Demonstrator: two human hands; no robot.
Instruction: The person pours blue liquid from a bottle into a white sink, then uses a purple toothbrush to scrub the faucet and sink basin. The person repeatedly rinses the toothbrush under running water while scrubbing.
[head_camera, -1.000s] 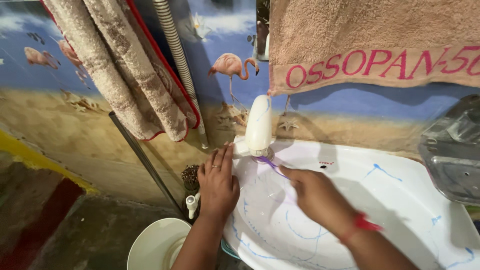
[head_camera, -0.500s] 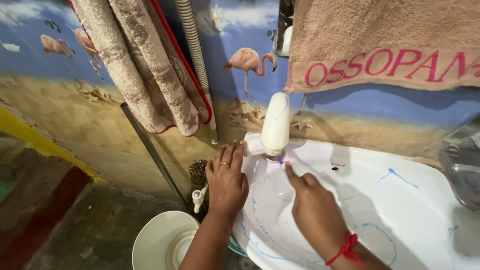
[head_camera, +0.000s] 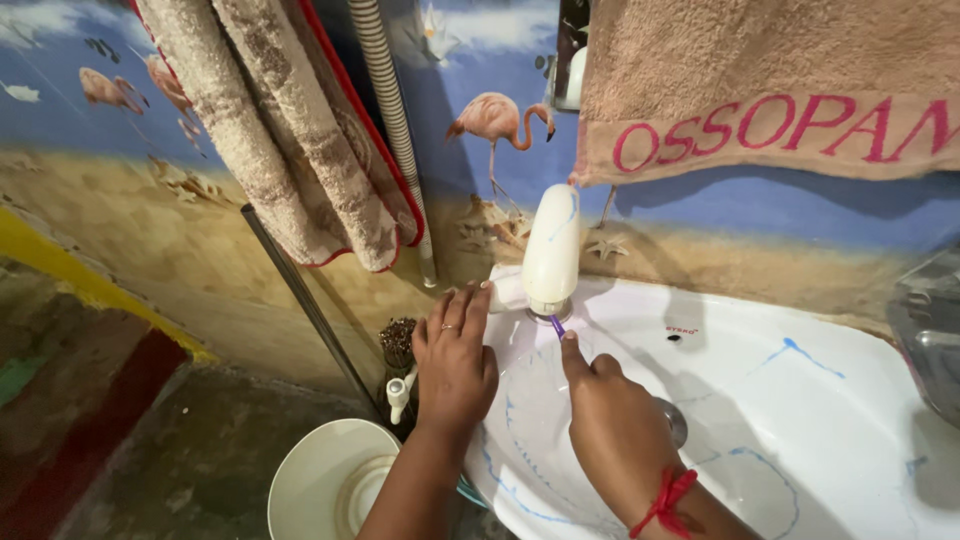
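Compared with a second ago: right hand (head_camera: 612, 425) drawing nearer, closed around a purple toothbrush (head_camera: 556, 325) now pointing up under the white tap (head_camera: 551, 252), only the tip showing. Left hand (head_camera: 455, 362) staying flat and open on the washbasin (head_camera: 800, 400) rim beside the tap knob. Suggesting rinsing under the spout. Counting: one toothbrush, one tap, one basin, two towels, one white bucket (head_camera: 330, 480).

Up and to the right of my right-hand fingers (head_camera: 570, 345) I see pink lettering (head_camera: 790, 125) across the hanging peach towel (head_camera: 760, 60). Just right of those fingers, a tiny red label (head_camera: 680, 330) sits on the white basin (head_camera: 820, 420).
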